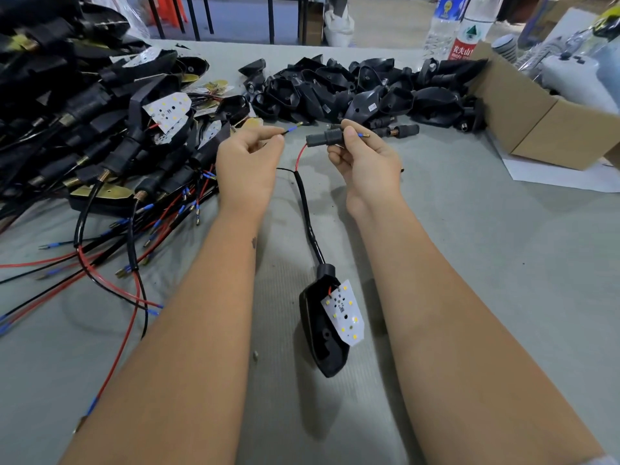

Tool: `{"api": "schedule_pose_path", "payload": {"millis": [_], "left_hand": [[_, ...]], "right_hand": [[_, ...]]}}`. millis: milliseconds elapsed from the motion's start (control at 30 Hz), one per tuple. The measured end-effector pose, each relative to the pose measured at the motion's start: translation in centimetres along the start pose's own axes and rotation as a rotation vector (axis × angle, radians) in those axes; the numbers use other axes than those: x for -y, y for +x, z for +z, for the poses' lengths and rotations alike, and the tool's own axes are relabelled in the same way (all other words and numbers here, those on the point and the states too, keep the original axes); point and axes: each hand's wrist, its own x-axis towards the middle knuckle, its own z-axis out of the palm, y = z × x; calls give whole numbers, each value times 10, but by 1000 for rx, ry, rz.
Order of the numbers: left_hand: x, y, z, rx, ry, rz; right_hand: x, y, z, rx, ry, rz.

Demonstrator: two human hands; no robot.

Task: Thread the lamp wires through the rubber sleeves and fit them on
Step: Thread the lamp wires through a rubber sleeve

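A black lamp housing [322,340] with a white LED board [345,313] lies on the table between my forearms. Its black cable [307,209] runs up and splits into a red wire [301,156] and a black wire. My right hand [362,159] holds a black rubber sleeve [322,137]; the red wire enters its left end and a blue-and-brass terminal [363,134] sticks out past my thumb. My left hand [250,156] pinches the black wire near its blue-tipped terminal [292,129], just left of the sleeve.
A heap of lamps with wires [100,135] fills the left side. Loose black housings [352,92] are piled at the back, with a spare sleeve [399,130] in front. A cardboard box [536,125] stands at the right, bottles [466,25] behind it.
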Motion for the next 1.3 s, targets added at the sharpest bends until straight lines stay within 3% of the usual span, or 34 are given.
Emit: {"api": "schedule_pose_path", "payload": {"millis": [200, 567, 1300], "left_hand": [[5, 0, -1, 53, 86, 26], [8, 5, 1, 32, 122, 18], [2, -2, 1, 134, -19, 7]], "right_hand": [[4, 0, -2, 6, 126, 51], [4, 1, -3, 42, 37, 56], [5, 4, -3, -19, 82, 64]]}}
